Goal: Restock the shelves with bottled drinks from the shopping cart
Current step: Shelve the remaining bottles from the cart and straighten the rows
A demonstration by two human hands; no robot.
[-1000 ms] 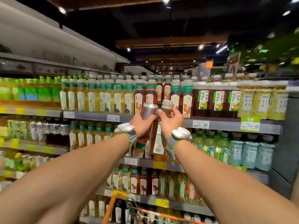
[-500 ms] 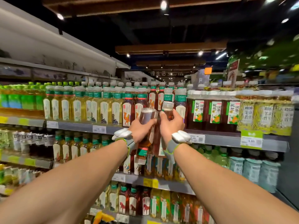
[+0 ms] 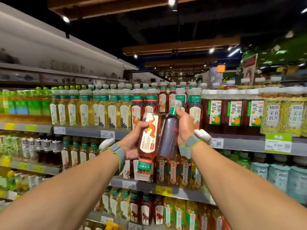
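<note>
Shelves (image 3: 240, 143) fill your view in several tiers, each stocked in blocks by flavour so that one kind faces out along one stretch of rail. On the upper shelf (image 3: 83, 132), the row of red-brown bottles (image 3: 150, 103) stands straight ahead of you, with yellow tea to its left and dark bottles with orange-fruit labels to its right. It matches what you carry, so it is judged to be the destination. You hold two bottles raised in front of that row, touching side by side. The left bottle (image 3: 148, 138) is upside down, green neck band and cap pointing down and its orange-figured label toward you. This is a carrying position, and the bottle must be turned over before it can stand. The right bottle (image 3: 169, 135) is cap-up and leans left, its label turned away. Your left hand (image 3: 131, 145) wraps the body of the left bottle from the side, fingers curled onto the label. Your right hand (image 3: 184, 127) grasps the right bottle at shoulder and neck, a hold suited to lowering it upright among its neighbours. Grey wrist bands (image 3: 118, 153) sit on both forearms. The clear cap (image 3: 176, 103) of the right bottle overlaps the shelved row; whether it touches cannot be told.
</note>
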